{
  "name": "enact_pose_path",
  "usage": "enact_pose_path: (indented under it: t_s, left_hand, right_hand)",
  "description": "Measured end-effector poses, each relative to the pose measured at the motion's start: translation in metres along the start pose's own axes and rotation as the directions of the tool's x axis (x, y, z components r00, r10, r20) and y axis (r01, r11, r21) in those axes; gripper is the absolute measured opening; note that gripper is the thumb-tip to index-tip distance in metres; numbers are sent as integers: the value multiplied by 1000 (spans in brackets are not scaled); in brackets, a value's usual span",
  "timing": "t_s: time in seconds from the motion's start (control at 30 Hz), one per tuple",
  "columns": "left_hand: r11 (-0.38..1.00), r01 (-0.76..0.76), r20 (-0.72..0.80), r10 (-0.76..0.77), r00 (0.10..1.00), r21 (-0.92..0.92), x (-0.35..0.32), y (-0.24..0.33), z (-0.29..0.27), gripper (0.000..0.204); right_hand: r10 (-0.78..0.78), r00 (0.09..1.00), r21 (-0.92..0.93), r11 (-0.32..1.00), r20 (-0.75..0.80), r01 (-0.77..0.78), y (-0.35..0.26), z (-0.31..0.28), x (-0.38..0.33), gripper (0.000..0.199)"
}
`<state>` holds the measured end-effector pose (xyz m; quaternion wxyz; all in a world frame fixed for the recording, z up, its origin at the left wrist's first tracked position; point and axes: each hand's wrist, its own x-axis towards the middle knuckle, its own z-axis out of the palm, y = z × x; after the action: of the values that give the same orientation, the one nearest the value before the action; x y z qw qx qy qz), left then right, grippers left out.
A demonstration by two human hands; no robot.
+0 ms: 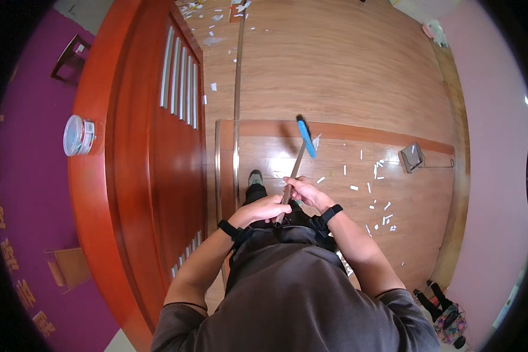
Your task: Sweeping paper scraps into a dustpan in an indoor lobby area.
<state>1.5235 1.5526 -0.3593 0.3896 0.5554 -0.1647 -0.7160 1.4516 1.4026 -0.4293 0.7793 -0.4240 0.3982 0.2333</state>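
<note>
Both hands grip the brown handle of a broom (299, 161) that slants away from my body. My left hand (267, 209) is closed round it near its lower end, close to my waist. Farther up the handle, my right hand (305, 192) has its fingers wrapped round it. The broom's blue head (306, 138) is at the far end, with a small white scrap (317, 141) beside it. Whether the bristles touch the floor I cannot tell. Several white paper scraps (375, 172) lie scattered on the wood-look floor to the right.
A red cabinet or door-like panel (129, 146) rises along my left, with a clear round tub (79, 135) on its edge. A long-handled dustpan (412, 158) is near the right wall. A patterned bag (450, 321) lies at lower right. More scraps (213, 87) lie at far left.
</note>
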Motion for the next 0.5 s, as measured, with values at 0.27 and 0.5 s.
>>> enact_pose_path:
  t_s: [0.27,0.5]
  left_hand:
    - [981,-45,-70,32,997,-189,15,-11,-18,14]
    - [996,31,-14,-32,999,-87,31,13,-23,17]
  right_hand:
    - [-158,969,-506,861,-190,41,-21,14,-2,46]
    - [-312,946,-545,810,-86,217,1,-18,6,39]
